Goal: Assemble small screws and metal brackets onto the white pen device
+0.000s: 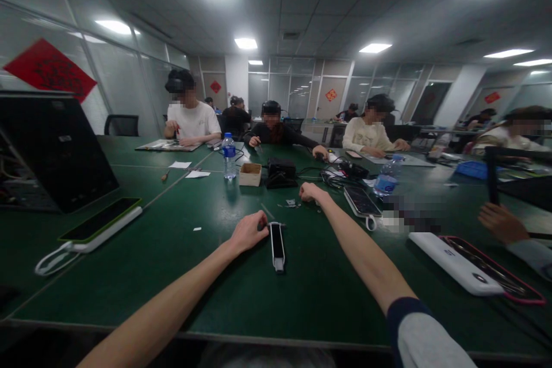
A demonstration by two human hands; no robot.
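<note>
My left hand [249, 231] rests on the green table [142, 259] with fingers curled against the top end of a long black-and-white device [277, 244] that lies flat. My right hand [311, 192] reaches farther out, fingers closed in a loose fist beside some small metal parts [291, 203]; I cannot make out anything in it. A phone [361, 200] lies just right of that hand.
A water bottle [229, 156], a small cardboard box [250, 174] and a black gadget [281, 173] stand mid-table. At left are a dark monitor [52, 149] and a phone on a white power bank [101, 223]. Another person's hand [500, 221] is at right. Several people sit across.
</note>
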